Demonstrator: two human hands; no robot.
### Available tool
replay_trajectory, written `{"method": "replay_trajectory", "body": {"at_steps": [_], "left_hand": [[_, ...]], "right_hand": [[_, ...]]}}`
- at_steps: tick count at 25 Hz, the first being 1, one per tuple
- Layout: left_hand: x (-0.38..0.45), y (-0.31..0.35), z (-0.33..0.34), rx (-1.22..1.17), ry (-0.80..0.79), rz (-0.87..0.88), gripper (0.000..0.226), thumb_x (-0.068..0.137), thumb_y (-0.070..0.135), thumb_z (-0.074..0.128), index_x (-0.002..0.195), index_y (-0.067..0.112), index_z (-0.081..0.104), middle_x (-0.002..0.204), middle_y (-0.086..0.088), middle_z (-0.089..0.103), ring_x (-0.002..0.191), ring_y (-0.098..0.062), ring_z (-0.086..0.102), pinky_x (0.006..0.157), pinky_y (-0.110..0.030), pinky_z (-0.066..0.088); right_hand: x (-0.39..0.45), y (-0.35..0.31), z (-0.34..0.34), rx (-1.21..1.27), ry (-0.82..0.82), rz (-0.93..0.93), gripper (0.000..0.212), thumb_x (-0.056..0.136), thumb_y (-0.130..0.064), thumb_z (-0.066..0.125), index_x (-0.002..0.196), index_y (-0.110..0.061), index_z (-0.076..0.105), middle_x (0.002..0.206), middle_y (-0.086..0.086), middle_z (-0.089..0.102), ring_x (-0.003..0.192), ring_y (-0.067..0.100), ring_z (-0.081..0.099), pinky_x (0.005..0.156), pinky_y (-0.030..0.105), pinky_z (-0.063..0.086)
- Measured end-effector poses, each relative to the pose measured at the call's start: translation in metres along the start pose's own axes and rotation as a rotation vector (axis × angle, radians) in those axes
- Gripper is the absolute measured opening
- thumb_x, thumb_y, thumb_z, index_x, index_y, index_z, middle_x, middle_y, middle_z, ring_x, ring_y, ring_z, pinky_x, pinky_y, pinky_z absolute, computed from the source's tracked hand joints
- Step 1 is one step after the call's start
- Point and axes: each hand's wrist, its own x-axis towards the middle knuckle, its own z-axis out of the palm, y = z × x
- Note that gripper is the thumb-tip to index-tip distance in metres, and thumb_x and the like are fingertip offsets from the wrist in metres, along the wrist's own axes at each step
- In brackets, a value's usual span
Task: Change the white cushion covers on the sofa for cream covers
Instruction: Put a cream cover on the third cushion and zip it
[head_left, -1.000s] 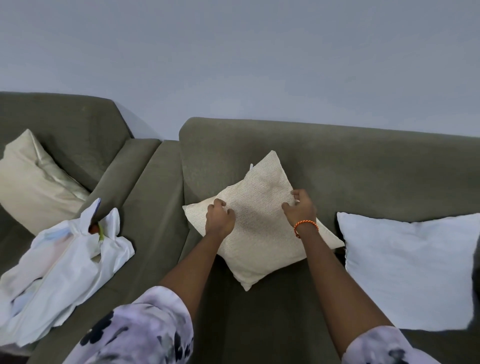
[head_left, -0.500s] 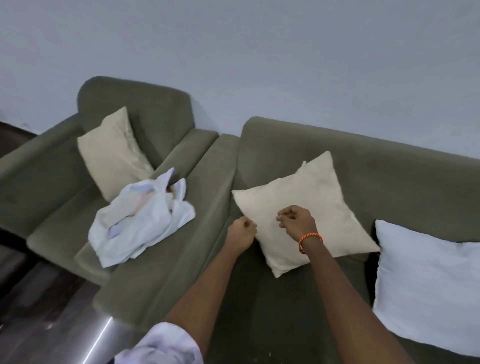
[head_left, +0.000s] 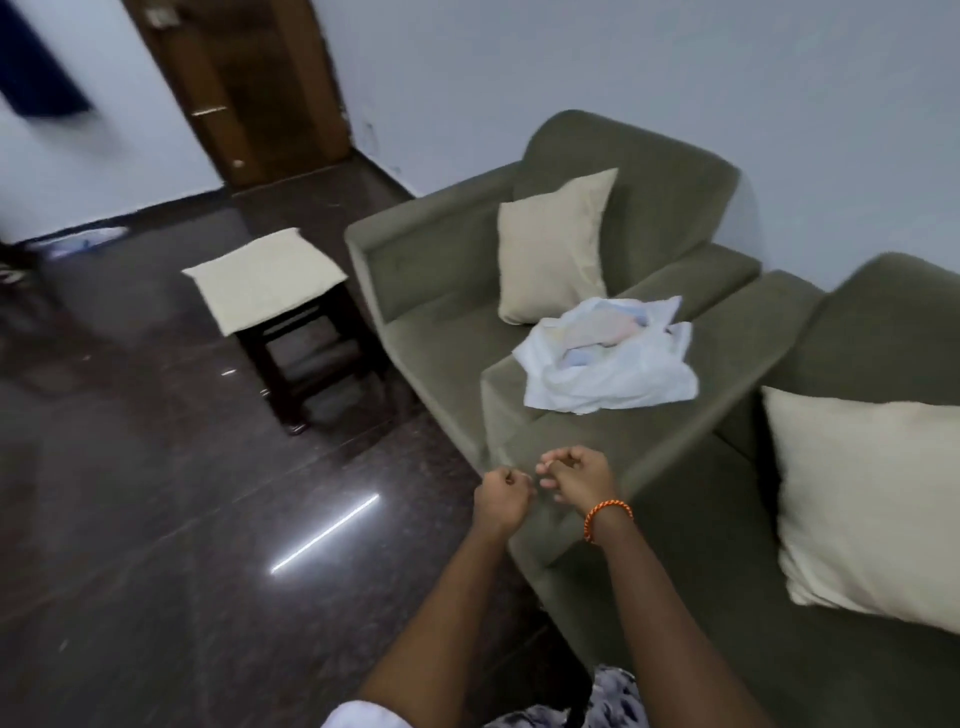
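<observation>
Both forearms are bare from the elbow down. The right wrist carries a thin braided orange cord bracelet (head_left: 608, 516) with pale flecks in the weave. At the bottom edge of the view shows a light lilac short-sleeved garment (head_left: 582, 699) printed with dark, blotchy floral shapes.

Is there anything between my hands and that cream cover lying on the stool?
Nothing visible. Both hands hover empty above the sofa arm; only bare dark floor lies between them and the cream cover on the stool.

Cream cushion (head_left: 872, 499) on sofa seat; white covers (head_left: 608, 364) crumpled on armchair.
</observation>
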Motion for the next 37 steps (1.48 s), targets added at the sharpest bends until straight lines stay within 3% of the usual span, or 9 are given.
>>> {"method": "replay_trajectory", "body": {"at_steps": [3,5,10,13,17,21,26,30,37], "left_hand": [[0.014,-0.026,-0.058,-0.102,0.11,-0.054,0.017,0.066,0.03,0.049,0.061,0.016,0.058,0.072,-0.014,0.069,0.074,-0.031,0.066,0.076,-0.044,0.055],[0.023,-0.03,-0.09,-0.123,0.158,-0.083,0.015,0.073,0.028,0.052,0.062,0.018,0.057,0.065,-0.009,0.065,0.07,-0.024,0.062,0.071,-0.037,0.053],[0.076,-0.015,-0.152,-0.22,0.33,-0.127,0.017,0.091,0.011,0.049,0.083,0.011,0.063,0.082,-0.007,0.066,0.077,-0.021,0.059,0.064,-0.025,0.042],[0.138,-0.003,-0.186,-0.284,0.415,-0.169,0.017,0.09,0.015,0.051,0.074,0.016,0.057,0.085,-0.01,0.067,0.083,-0.028,0.064,0.072,-0.031,0.047],[0.221,0.025,-0.234,-0.368,0.479,-0.238,0.012,0.09,0.024,0.053,0.08,0.018,0.058,0.088,-0.008,0.066,0.093,-0.032,0.065,0.079,-0.034,0.049],[0.281,0.066,-0.287,-0.509,0.57,-0.224,0.011,0.094,0.027,0.052,0.084,0.021,0.053,0.092,-0.007,0.06,0.092,-0.03,0.06,0.092,-0.045,0.05],[0.37,0.088,-0.359,-0.667,0.592,-0.23,0.013,0.095,0.027,0.052,0.099,0.014,0.05,0.084,-0.003,0.05,0.084,-0.02,0.049,0.071,-0.034,0.046],[0.449,0.091,-0.436,-0.678,0.599,-0.266,0.015,0.095,0.028,0.052,0.098,0.014,0.05,0.066,0.0,0.037,0.059,-0.013,0.036,0.054,-0.023,0.036],[0.55,0.091,-0.558,-0.753,0.573,-0.366,0.01,0.096,0.024,0.049,0.101,0.014,0.05,0.098,-0.006,0.051,0.09,-0.021,0.048,0.08,-0.034,0.044]], "right_hand": [[0.002,-0.007,0.077,-0.029,-0.121,0.03,0.028,0.089,0.005,0.049,0.068,-0.014,0.054,0.067,0.004,0.061,0.032,-0.005,0.05,0.032,0.01,0.034],[0.007,-0.016,0.118,-0.048,-0.191,0.045,0.029,0.089,0.006,0.047,0.067,-0.013,0.053,0.066,0.005,0.06,0.03,-0.005,0.048,0.032,0.01,0.034],[0.06,-0.047,0.186,-0.106,-0.296,0.035,0.027,0.091,0.002,0.047,0.071,-0.014,0.053,0.068,0.002,0.062,0.033,-0.005,0.05,0.034,0.013,0.034],[0.114,-0.079,0.214,-0.097,-0.297,0.029,0.024,0.091,-0.001,0.047,0.074,-0.017,0.054,0.07,-0.001,0.064,0.037,-0.005,0.053,0.036,0.013,0.037],[0.194,-0.132,0.245,-0.064,-0.276,0.055,0.024,0.087,0.003,0.047,0.075,-0.017,0.055,0.068,0.002,0.065,0.038,0.001,0.053,0.035,0.015,0.035],[0.26,-0.188,0.282,-0.046,-0.296,0.055,0.022,0.087,0.005,0.043,0.079,-0.012,0.055,0.072,0.008,0.064,0.041,0.006,0.05,0.037,0.018,0.034],[0.336,-0.24,0.362,-0.066,-0.306,0.031,0.018,0.089,0.002,0.044,0.086,-0.012,0.056,0.073,0.002,0.065,0.052,0.009,0.055,0.045,0.02,0.04],[0.396,-0.282,0.451,-0.023,-0.276,0.053,0.02,0.091,0.001,0.044,0.084,-0.014,0.055,0.077,0.003,0.066,0.062,0.013,0.06,0.051,0.022,0.043],[0.486,-0.334,0.569,0.051,-0.149,0.1,0.021,0.091,0.0,0.047,0.081,-0.016,0.055,0.091,0.01,0.066,0.064,0.012,0.057,0.05,0.024,0.044]]}}
